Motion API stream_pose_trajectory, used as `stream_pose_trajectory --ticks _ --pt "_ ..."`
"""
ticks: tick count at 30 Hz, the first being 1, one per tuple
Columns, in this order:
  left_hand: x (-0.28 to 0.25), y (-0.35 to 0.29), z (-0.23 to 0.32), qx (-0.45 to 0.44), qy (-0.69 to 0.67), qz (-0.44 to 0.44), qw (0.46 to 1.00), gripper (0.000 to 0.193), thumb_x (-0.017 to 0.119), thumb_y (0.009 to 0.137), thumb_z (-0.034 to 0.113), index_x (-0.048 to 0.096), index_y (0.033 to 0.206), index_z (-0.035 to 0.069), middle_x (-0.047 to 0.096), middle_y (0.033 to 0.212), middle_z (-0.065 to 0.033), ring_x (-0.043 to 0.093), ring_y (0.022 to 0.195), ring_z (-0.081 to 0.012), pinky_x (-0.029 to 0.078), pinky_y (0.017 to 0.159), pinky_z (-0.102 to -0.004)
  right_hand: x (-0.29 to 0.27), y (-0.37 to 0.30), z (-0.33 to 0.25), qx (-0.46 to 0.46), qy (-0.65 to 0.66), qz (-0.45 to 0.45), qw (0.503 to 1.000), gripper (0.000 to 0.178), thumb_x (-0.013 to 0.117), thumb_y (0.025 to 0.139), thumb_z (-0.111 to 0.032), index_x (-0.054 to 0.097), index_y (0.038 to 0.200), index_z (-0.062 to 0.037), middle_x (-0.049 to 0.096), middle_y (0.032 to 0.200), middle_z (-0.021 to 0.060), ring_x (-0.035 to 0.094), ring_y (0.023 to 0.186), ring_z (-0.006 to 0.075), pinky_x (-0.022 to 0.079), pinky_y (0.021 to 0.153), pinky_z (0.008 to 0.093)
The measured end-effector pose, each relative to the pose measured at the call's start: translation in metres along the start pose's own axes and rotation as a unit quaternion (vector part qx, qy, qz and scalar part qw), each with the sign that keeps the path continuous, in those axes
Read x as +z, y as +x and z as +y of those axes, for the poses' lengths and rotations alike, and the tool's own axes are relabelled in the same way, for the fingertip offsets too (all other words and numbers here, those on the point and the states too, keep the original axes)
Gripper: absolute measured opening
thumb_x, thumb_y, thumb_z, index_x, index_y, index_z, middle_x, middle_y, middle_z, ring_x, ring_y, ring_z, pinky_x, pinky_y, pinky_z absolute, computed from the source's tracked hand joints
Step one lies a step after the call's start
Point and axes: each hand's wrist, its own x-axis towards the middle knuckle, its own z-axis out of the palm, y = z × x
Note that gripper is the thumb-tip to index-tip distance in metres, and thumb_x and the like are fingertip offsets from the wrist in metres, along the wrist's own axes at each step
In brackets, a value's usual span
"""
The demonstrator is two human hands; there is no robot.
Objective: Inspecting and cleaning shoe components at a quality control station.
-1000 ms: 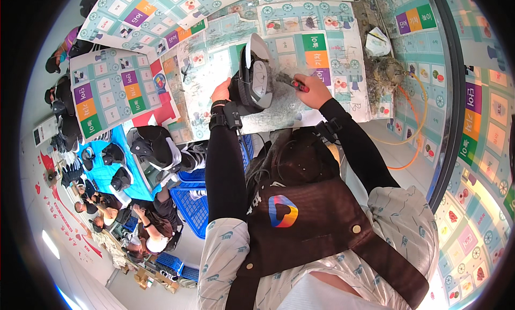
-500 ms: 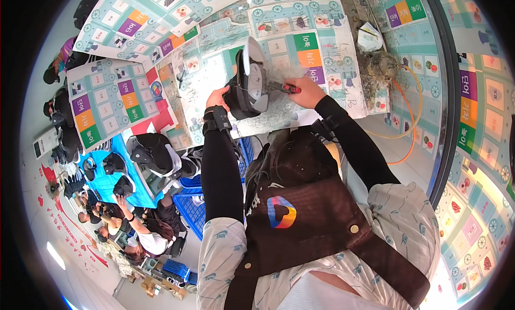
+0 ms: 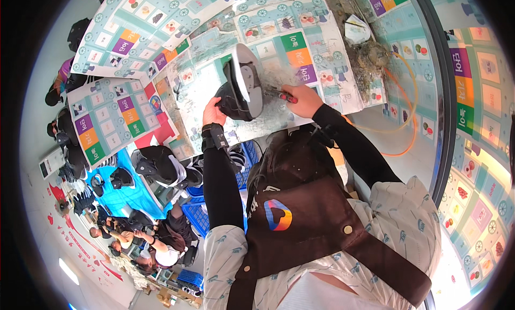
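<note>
Bench (image 3: 281,119): fills the upper centre of the frame, covered in printed sheets, probably to shield its surface.
Apron (image 3: 316,203): dark brown, lower centre, likely guarding the clothes from dirt.
Crate (image 3: 197,219): blue, just left of the lower centre, partly hidden behind the left sleeve.
Shoe (image 3: 229,98): black with a pale sole, upper centre, between the hands; it tilts up with the sole facing right, seemingly to leave that face free.
Left hand (image 3: 213,112): clamped on the shoe's dark upper, which lies directly to its right; this hold seems meant to steady it.
Right hand (image 3: 303,101): closed around the tool, with the shoe to its left, near but apart from the fingers.
Tool (image 3: 287,97): red-handled, its dark end pointing left at the sole; contact is too small to tell.
</note>
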Motion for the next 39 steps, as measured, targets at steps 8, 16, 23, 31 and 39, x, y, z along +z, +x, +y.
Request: stream_pose_trajectory --ticks 8,16,23,31,39 --pt "0.002 -0.007 -0.002 -0.01 -0.006 -0.04 0.999 0.035 0.056 0.093 0.015 0.061 0.122 -0.003 0.072 0.115 -0.0135 0.069 0.106 -0.0296 0.051 0.099 -0.0448 0.012 -0.009 0.008 0.027 -0.009 -0.072 0.997 0.036 0.058 0.078 -0.017 0.068 0.111 -0.0067 0.069 0.09 0.0255 0.065 0.089 0.0463 0.05 0.078 0.0546" --pt "0.017 0.0 -0.011 0.011 -0.077 -0.036 0.996 0.036 0.063 0.101 0.022 0.062 0.127 -0.003 0.07 0.124 -0.0149 0.067 0.113 -0.028 0.051 0.103 -0.042 0.019 0.004 0.01 0.053 0.038 -0.019 0.998 0.039 0.057 0.077 -0.016 0.07 0.113 -0.0075 0.068 0.094 0.027 0.064 0.093 0.0467 0.051 0.082 0.0535" --pt "0.009 -0.003 -0.007 0.011 -0.004 -0.042 0.999 0.033 0.065 0.1 0.019 0.062 0.127 0.0 0.071 0.121 -0.0117 0.069 0.11 -0.0247 0.052 0.101 -0.0393 0.023 0.017 0.003 0.049 0.037 -0.016 0.998 0.04 0.057 0.077 -0.016 0.07 0.114 -0.0075 0.069 0.09 0.026 0.065 0.091 0.0461 0.051 0.081 0.0526" --pt "-0.006 0.001 0.019 -0.013 0.072 -0.067 0.995 0.03 0.067 0.096 0.009 0.063 0.125 0.001 0.071 0.116 -0.0095 0.069 0.104 -0.0224 0.055 0.094 -0.0357 0.024 0.016 0.004 0.035 0.048 -0.061 0.996 0.037 0.058 0.076 -0.015 0.069 0.111 -0.0065 0.069 0.095 0.0256 0.065 0.094 0.0447 0.05 0.083 0.0533" --pt "0.005 -0.001 0.036 -0.07 0.22 -0.02 0.973 0.032 0.064 0.093 0.016 0.066 0.125 0.013 0.074 0.099 0.0021 0.069 0.081 -0.0103 0.049 0.064 -0.0273 0.026 0.011 0.0 0.04 0.042 -0.099 0.993 0.034 0.058 0.077 -0.016 0.069 0.107 -0.0064 0.07 0.094 0.0239 0.065 0.094 0.045 0.051 0.084 0.0526"
